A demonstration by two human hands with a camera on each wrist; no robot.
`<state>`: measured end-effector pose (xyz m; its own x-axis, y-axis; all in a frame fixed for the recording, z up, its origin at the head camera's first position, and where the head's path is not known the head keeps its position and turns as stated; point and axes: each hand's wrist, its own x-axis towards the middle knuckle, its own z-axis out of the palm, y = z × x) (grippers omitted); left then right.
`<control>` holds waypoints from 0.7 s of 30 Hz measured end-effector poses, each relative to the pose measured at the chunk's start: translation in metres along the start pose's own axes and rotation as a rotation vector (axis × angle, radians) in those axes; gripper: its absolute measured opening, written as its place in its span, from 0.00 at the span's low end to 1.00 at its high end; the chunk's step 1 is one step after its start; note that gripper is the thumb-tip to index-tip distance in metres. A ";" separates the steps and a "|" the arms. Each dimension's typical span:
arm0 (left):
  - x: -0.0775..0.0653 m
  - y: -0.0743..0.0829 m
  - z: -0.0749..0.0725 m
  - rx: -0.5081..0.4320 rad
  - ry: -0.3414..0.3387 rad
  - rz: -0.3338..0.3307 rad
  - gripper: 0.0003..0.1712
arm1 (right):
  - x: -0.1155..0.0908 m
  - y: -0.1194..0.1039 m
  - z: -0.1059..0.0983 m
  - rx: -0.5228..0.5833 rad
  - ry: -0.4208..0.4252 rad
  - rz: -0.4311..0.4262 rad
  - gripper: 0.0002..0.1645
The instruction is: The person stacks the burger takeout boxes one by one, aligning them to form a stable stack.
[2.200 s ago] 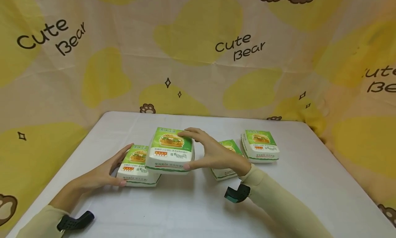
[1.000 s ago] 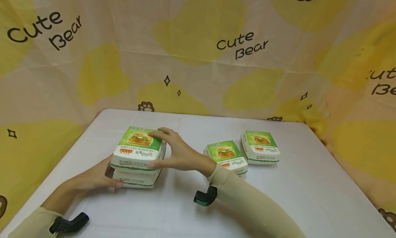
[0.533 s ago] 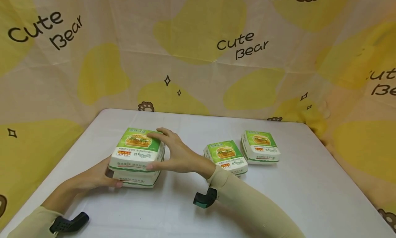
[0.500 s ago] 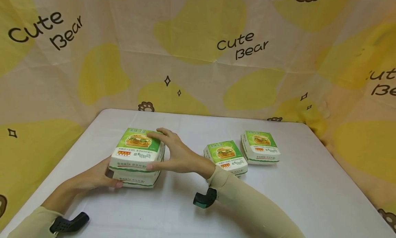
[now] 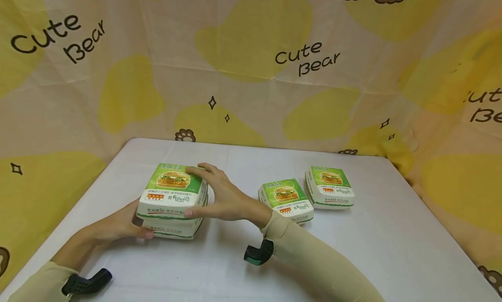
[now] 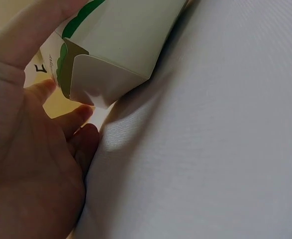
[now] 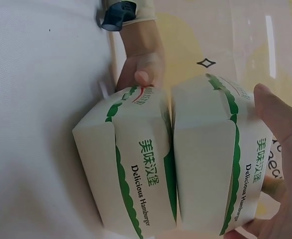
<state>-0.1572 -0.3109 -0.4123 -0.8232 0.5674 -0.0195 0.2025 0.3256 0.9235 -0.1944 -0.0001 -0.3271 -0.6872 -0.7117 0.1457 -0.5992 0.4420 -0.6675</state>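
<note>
Two white-and-green hamburger boxes stand stacked at the left of the table. My right hand (image 5: 227, 199) grips the upper hamburger box (image 5: 172, 195), fingers at its far right edge and thumb on the near side. It sits directly over the lower hamburger box (image 5: 174, 229), of which only the near and right sides show. My left hand (image 5: 115, 223) holds the lower box from its left, thumb at the near corner. In the right wrist view, a thin gap runs between the lower box (image 7: 131, 164) and upper box (image 7: 208, 154).
Two more hamburger boxes, one nearer (image 5: 286, 199) and one behind it to the right (image 5: 331, 186), sit right of the stack. My right forearm passes in front of the nearer one. A bear-print cloth (image 5: 243, 66) hangs behind the white table (image 5: 392, 249).
My right hand has carried its box leftward from between the boxes onto the lower one, then eased it slightly down and left. The left hand keeps its hold on the lower box.
</note>
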 end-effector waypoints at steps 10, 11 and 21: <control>-0.001 0.002 -0.001 -0.013 -0.022 0.018 0.45 | -0.001 -0.002 0.001 -0.022 0.012 -0.002 0.55; -0.001 0.003 -0.001 -0.016 -0.025 0.011 0.45 | -0.002 -0.002 0.001 -0.021 0.011 0.000 0.55; -0.005 0.008 -0.005 0.015 -0.009 -0.030 0.56 | -0.004 0.001 0.000 0.002 0.012 0.021 0.55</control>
<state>-0.1534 -0.3148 -0.4028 -0.8244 0.5638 -0.0506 0.1856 0.3537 0.9168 -0.1926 0.0028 -0.3280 -0.7043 -0.6959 0.1403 -0.5841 0.4557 -0.6717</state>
